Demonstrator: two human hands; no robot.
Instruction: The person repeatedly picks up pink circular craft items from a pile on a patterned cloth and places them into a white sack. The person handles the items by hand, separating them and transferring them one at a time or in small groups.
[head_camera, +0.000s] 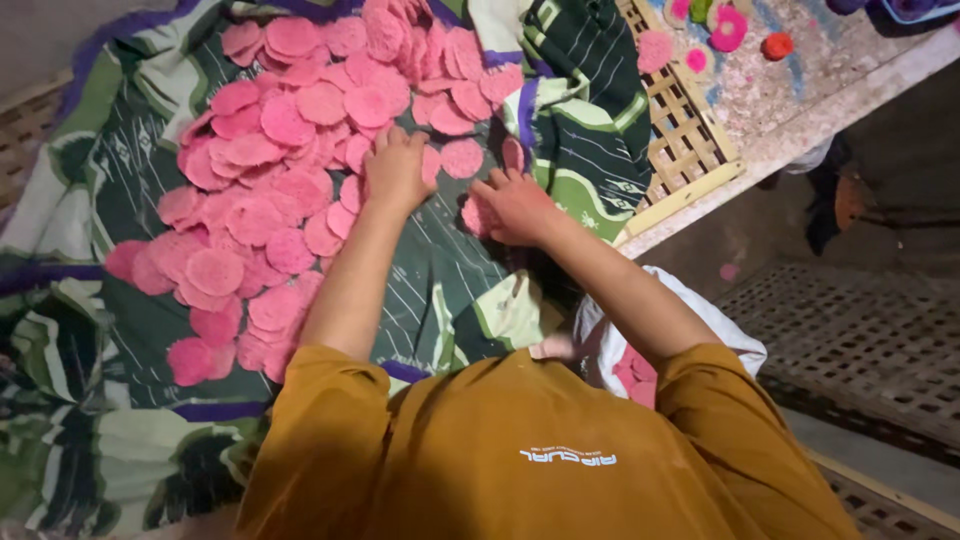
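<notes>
Seen from overhead: a person in a mustard shirt (520, 460) bends over a green patterned cloth (440, 290) covered w/ flat pink discs (270, 170). Nearest the body, a white bag (690, 310) sits by the right elbow w/ more pink pieces inside.

Further out, both hands work the near-right edge of the disc spread. Right hand (515, 205) lies palm down on the cloth, fingers curled over a pink disc (473, 215) at its left side; grip partly hidden, so can't tell if it is pinched or just pressed. Left hand (395, 170) lies flat on top of the discs, fingers spread fairly wide and pointing away from the body, holding nothing that shows.

Key relation: one loose disc (462, 157) sits in the gap between the two hands, just beyond the fingertips of both, approx. as close to one as the other. Discs are round, so no long axis.

Far side: main heap stretches up and left; a slatted bamboo tray (690, 150) pokes out from under the cloth at right, then a bench (790, 90) w/ a few stray pink pieces.
</notes>
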